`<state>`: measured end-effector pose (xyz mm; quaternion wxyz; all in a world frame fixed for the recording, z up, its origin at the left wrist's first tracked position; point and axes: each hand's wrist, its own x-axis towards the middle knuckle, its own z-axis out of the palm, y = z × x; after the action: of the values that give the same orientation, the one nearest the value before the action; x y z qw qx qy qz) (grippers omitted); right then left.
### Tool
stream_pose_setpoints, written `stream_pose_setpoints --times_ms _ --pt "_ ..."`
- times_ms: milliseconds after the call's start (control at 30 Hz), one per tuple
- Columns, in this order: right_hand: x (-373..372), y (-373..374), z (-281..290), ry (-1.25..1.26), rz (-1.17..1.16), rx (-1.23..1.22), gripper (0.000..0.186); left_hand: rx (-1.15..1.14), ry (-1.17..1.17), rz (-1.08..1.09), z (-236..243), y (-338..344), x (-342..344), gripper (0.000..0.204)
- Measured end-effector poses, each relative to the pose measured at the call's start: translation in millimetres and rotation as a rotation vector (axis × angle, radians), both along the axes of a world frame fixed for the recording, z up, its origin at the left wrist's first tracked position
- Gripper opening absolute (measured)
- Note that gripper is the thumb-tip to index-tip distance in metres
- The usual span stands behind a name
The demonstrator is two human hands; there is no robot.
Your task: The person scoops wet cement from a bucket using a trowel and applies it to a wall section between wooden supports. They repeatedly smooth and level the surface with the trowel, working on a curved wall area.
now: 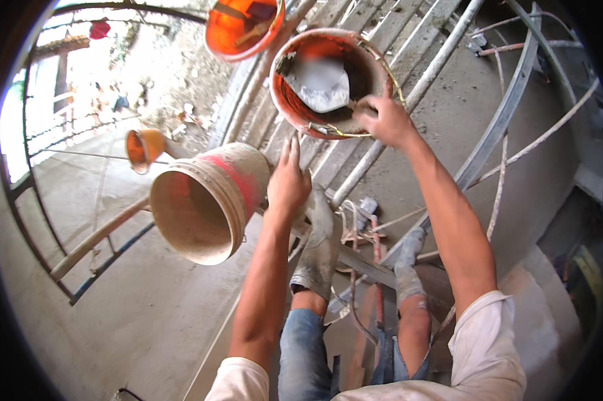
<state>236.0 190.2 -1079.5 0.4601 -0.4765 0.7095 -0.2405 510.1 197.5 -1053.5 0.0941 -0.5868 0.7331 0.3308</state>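
Note:
A dirty orange bucket stands on the planks ahead of me, with a wire-like handle along its rim. Inside lies a flat, pale grey-white piece, partly blurred, whose kind I cannot tell. My right hand is at the bucket's near right rim, fingers curled inward by the pale piece's edge. Whatever the fingers grip is hidden. My left hand is held with its fingers stretched forward, holding nothing visible, just below this bucket. Left of it is a tipped, pale bucket with a red patch, its mouth facing me.
A second orange bucket with tools inside stands farther off. A small orange container is at the left. Metal pipes edge the planks. Bent metal bars and ropes cross on the right, near my legs.

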Motion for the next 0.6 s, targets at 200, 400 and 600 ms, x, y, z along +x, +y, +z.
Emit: stream_pose_setpoints --times_ms 200,400,600 --pt "-46.6 132.5 167.8 -0.267 -0.084 -0.303 0.035 0.004 -0.046 -0.066 150.8 133.9 17.6 0.039" --pt "-72.4 253.7 354.4 -0.535 0.085 -0.483 0.039 -0.102 -0.113 0.04 321.4 264.3 28.7 0.012" --pt "-56.6 338.9 437.1 -1.43 0.244 0.134 0.017 0.22 -0.114 -0.063 418.4 342.1 81.2 0.037"
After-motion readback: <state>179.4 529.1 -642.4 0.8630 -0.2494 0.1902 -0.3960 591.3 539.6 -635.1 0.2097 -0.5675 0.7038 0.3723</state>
